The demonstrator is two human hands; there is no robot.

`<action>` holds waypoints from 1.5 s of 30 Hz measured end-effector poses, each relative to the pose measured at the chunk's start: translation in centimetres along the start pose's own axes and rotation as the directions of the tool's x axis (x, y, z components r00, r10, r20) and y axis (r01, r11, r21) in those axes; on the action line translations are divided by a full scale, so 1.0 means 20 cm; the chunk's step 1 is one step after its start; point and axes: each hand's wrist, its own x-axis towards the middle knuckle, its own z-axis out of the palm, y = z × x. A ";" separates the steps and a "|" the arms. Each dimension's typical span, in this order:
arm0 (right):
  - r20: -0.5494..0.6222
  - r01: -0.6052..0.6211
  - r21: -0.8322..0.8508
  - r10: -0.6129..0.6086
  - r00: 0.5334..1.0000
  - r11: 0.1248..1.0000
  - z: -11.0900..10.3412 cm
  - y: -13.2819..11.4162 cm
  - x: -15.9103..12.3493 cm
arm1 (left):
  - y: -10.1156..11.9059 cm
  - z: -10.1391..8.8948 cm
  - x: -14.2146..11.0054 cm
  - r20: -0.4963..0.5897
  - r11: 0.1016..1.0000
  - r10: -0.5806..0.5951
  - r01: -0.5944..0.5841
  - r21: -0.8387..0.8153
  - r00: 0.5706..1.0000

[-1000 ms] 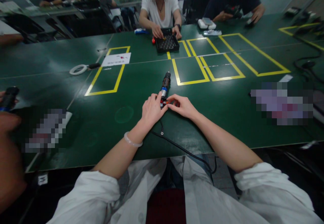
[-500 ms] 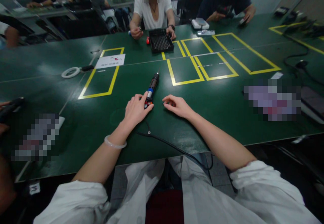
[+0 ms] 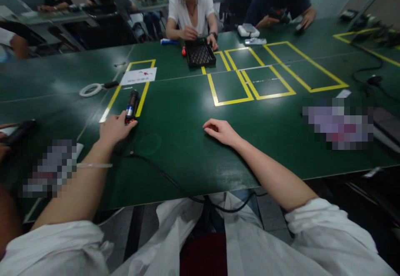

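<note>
Electric screwdriver (image 3: 131, 104) sits at the near end of the left yellow outline (image 3: 143, 101) on the tabletop (image 3: 175, 113), gripped by the left hand (image 3: 114, 129); right hand (image 3: 221, 131) is curled, contents impossible to tell.

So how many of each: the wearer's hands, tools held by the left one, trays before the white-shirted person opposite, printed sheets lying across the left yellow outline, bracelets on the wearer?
Left hand, right hand: 2
Tool: 1
Tray: 1
Sheet: 1
Bracelet: 1
Total: 6
</note>
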 end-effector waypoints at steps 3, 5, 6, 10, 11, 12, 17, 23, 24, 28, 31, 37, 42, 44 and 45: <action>0.003 -0.001 -0.011 0.001 1.000 1.000 0.00 0.00 0.00 | -0.13 0.00 0.08 0.019 0.998 -0.066 0.066 -0.015 0.998; 0.004 0.001 -0.018 0.000 1.000 1.000 0.00 0.00 0.00 | -0.21 0.00 0.13 0.030 0.995 -0.098 0.099 -0.027 0.995; 0.005 0.001 -0.018 -0.001 1.000 1.000 0.00 0.00 0.00 | -0.24 0.00 0.16 0.037 0.993 -0.113 0.114 -0.032 0.993; 0.015 0.002 -0.009 -0.002 1.000 1.000 0.00 0.00 0.00 | -0.34 -0.01 0.24 0.048 0.986 -0.164 0.166 -0.030 0.985; 0.018 -0.001 -0.007 0.001 1.000 1.000 0.00 0.00 0.00 | -0.36 -0.01 0.24 0.049 0.985 -0.170 0.171 -0.015 0.984; 0.022 -0.005 -0.006 0.005 1.000 1.000 0.00 0.00 0.00 | -0.36 -0.01 0.24 0.041 0.986 -0.166 0.166 0.008 0.985; 0.039 -0.017 -0.016 0.017 0.999 1.000 0.00 0.00 0.00 | -0.32 0.00 0.16 -0.103 0.983 -0.053 0.070 0.171 0.993; 0.050 -0.042 -0.021 0.043 0.998 0.999 0.00 -0.01 0.00 | -0.20 0.04 0.08 -0.212 0.975 -0.093 0.133 0.181 0.973; 0.051 -0.044 -0.023 0.045 0.998 0.999 0.00 -0.01 0.00 | -0.20 0.04 0.09 -0.197 0.973 -0.103 0.140 0.182 0.975; 0.051 -0.042 -0.027 0.044 0.998 0.999 0.00 -0.01 0.00 | -0.23 0.01 0.12 -0.119 0.966 -0.214 0.228 0.120 0.970; 0.049 -0.043 -0.022 0.044 0.998 0.999 0.00 -0.01 0.00 | -0.25 -0.01 0.13 -0.107 0.953 -0.300 0.302 0.003 0.948; 0.049 -0.046 -0.018 0.047 0.998 0.999 0.00 -0.01 0.00 | 0.10 -0.01 0.02 -0.272 0.891 -0.119 -0.018 -0.453 0.955; 0.039 -0.098 0.133 0.094 0.995 0.986 0.00 0.00 0.01 | 0.65 0.03 -0.19 -0.170 0.424 0.283 -0.283 -0.860 0.944; 0.057 -0.142 0.268 0.131 0.990 0.953 0.00 0.00 0.01 | 0.81 0.03 -0.27 -0.151 0.338 0.407 -0.302 -0.892 0.901; 0.073 -0.157 0.338 0.141 0.987 0.928 0.01 0.00 0.01 | 0.88 0.03 -0.31 -0.146 0.294 0.453 -0.302 -0.907 0.880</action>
